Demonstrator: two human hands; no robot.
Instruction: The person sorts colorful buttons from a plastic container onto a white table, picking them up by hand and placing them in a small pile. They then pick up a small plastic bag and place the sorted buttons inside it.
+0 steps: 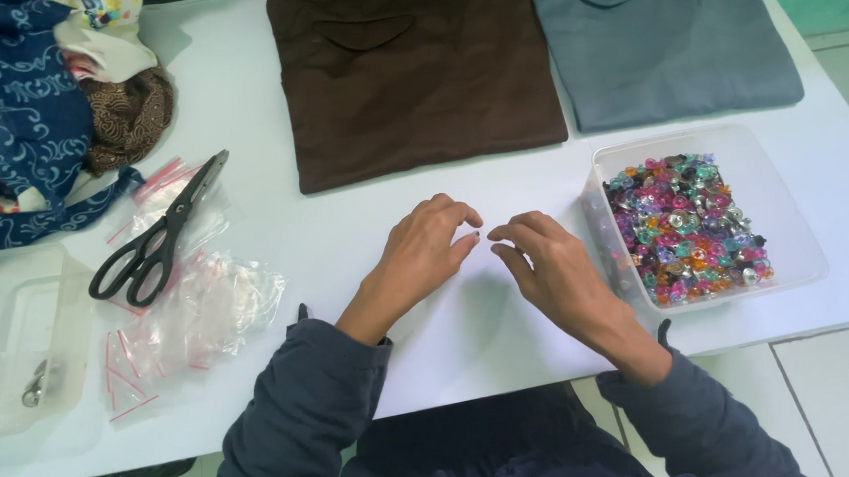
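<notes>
My left hand [423,253] and my right hand [547,264] rest on the white table [468,333], fingertips nearly meeting in a pinch at the middle. Whether something tiny sits between the fingertips I cannot tell. Just right of my right hand stands a clear plastic tub [781,200] holding several colourful shiny beads [687,227]. Beyond my hands lies a folded brown garment [416,74], and to its right a folded grey-blue garment [661,42].
Black scissors [156,233] lie on a heap of small clear zip bags [200,299] at the left. A clear lidded box [13,337] with a small metal piece sits at the far left. Patterned blue and brown fabrics [40,113] are piled at the back left.
</notes>
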